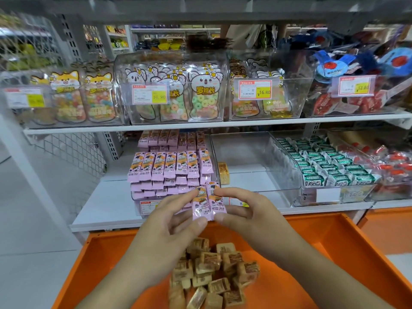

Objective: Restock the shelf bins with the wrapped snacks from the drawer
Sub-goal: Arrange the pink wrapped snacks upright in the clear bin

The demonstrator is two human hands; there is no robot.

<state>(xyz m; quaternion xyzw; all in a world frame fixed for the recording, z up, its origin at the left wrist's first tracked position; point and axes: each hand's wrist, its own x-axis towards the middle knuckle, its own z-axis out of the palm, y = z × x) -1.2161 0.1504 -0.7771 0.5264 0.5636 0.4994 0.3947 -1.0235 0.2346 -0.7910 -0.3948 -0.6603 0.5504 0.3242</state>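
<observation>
Both hands hold a small bunch of pink wrapped snacks (206,202) upright between them, just in front of the lower shelf. My left hand (176,216) pinches the bunch from the left and my right hand (243,208) from the right. Behind the bunch, a clear bin (137,200) holds neat rows of the same pink snacks (169,168). Below my hands is the orange drawer (334,241) with a pile of brown wrapped snacks (214,273) in its middle.
An empty clear bin (245,152) stands right of the pink snacks, with one brown snack (223,172) in the gap between them. Further right are bins of green-wrapped (323,166) and red-wrapped snacks (392,166). The upper shelf (200,126) carries clear bins of candy bags.
</observation>
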